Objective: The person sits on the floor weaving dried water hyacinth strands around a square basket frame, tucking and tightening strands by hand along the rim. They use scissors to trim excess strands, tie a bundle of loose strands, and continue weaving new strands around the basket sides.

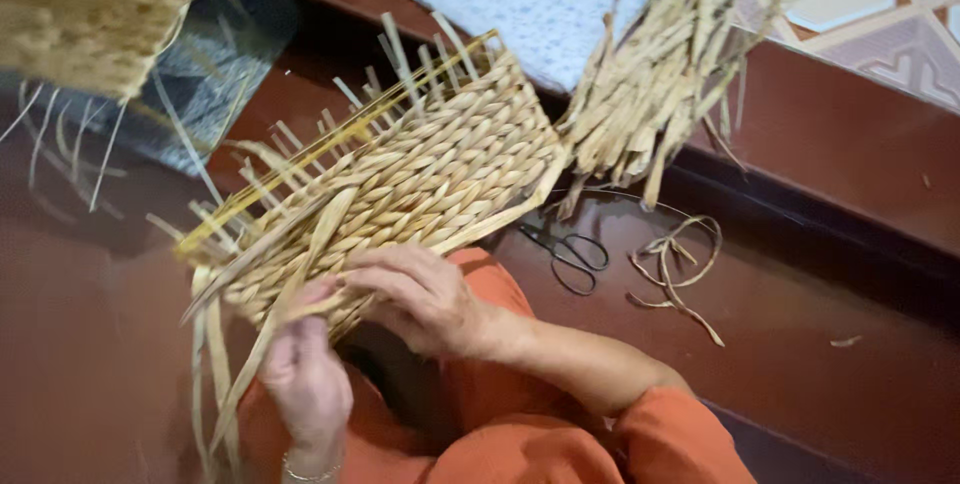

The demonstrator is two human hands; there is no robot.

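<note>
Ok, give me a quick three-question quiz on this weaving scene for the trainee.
1. True or false: the scissors lie on the floor, apart from both hands.
2. Which hand rests on the near edge of the woven panel: A) left hand, B) right hand?
3. Fill in: the bundle of loose straw strips lies to the panel's ____ in the picture.

Key: 1 true. 2 B; the left hand grips loose strands just below that edge. 3 right.
</note>
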